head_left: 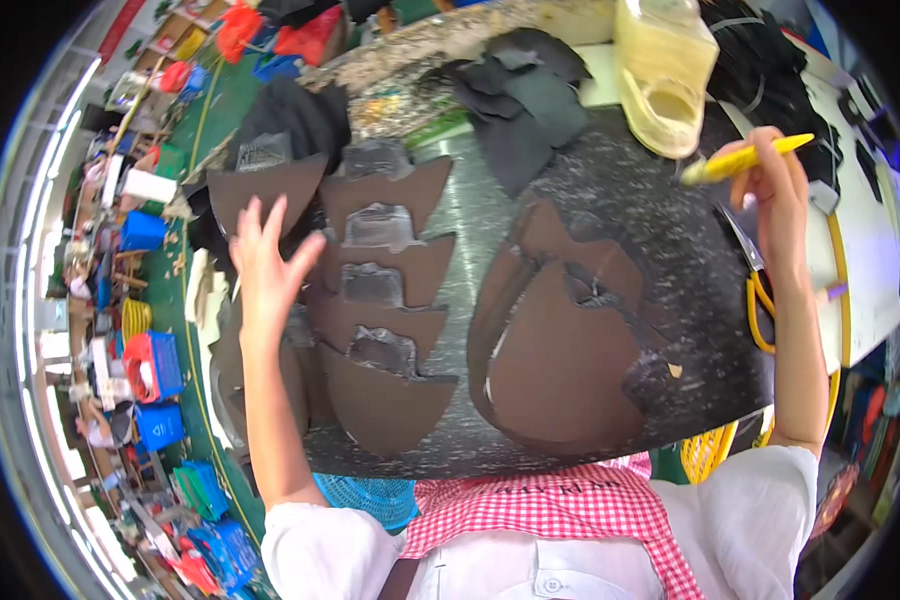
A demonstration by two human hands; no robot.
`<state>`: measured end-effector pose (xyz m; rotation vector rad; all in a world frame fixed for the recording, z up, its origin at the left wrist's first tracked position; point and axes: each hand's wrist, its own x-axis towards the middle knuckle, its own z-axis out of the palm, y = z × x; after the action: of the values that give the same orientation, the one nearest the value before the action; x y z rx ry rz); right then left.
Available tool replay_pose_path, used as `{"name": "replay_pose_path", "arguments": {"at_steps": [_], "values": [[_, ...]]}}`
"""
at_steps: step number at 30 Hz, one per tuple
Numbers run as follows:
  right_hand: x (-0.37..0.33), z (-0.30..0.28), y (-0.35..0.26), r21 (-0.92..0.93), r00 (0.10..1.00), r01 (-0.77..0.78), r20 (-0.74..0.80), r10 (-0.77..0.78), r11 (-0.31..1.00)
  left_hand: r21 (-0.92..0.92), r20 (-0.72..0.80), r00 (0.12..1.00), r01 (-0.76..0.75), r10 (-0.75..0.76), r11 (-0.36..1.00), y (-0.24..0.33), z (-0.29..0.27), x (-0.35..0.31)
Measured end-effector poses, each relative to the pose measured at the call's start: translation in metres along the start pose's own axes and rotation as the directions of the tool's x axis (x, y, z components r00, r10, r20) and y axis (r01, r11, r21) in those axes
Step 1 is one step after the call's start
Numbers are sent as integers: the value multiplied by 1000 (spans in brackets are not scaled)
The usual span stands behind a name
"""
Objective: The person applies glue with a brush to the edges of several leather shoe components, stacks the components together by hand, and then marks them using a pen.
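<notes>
head view: your left hand was spread wide over a dark brown piece at upper left, contact hard to tell, while your right hand gripped a yellow brush just beside a pale yellow container. to the right of your left hand, more brown pieces lay overlapping in a column on the speckled black board. you seemed to be between brush strokes, and the next move likely called for a steadied piece and an even touch.
</notes>
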<state>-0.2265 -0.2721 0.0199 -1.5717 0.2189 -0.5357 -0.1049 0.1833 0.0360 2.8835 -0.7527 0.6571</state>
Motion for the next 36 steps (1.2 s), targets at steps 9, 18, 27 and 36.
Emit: {"name": "replay_pose_path", "arguments": {"at_steps": [9,18,27,36], "values": [[-98,2,4,56,880,-159,462,116,986,-655,245,695,-395,676,644,173,2,-84],[-146,3,25,30,867,252,436,-239,967,-679,275,690,-353,669,643,179,-6,-76],[-13,34,10,-219,959,281,19,-284,934,-557,92,762,-494,641,668,164,-4,-87],[55,-39,24,-499,982,132,-52,-182,856,182,-80,954,300,-290,936,25,-89,-183]]}}
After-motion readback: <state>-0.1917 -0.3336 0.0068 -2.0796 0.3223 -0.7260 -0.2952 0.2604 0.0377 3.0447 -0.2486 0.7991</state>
